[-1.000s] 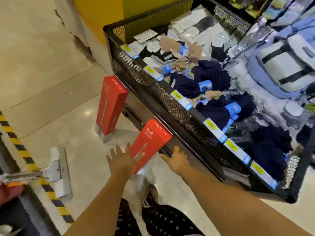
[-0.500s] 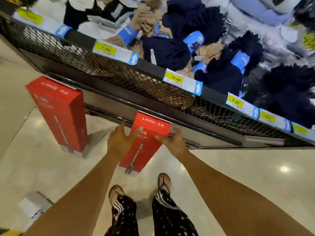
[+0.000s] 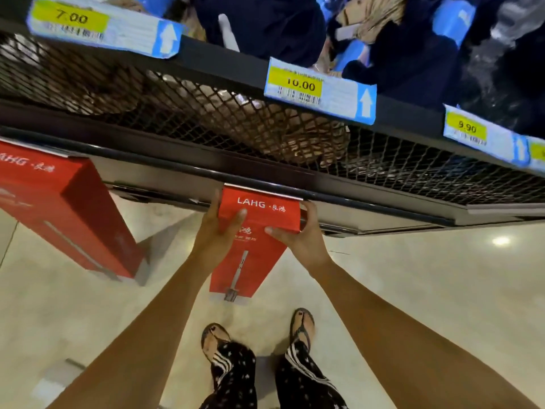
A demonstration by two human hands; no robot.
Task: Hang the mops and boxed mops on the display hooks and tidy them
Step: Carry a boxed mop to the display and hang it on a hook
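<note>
The red mop box [image 3: 250,249] stands on its short end on the floor [image 3: 413,290], and its top leans on the bottom of the black wire rack [image 3: 206,119]. The left hand [image 3: 216,234] and the right hand [image 3: 300,236] hold it at the top, one on each side. The thumbs lie on the front and the fingers wrap round the edges.

The box looks like stiff, smooth card. It is long and thin, so I think it can tip or slide if held with one hand. It is probably not very heavy. Two hands near the top seem a good hold.

I count two red boxes: this one and a second box [image 3: 67,214] to its left, also leaning on the rack. I see three whole price tags and a bit of a fourth. I see no hooks here.
</note>
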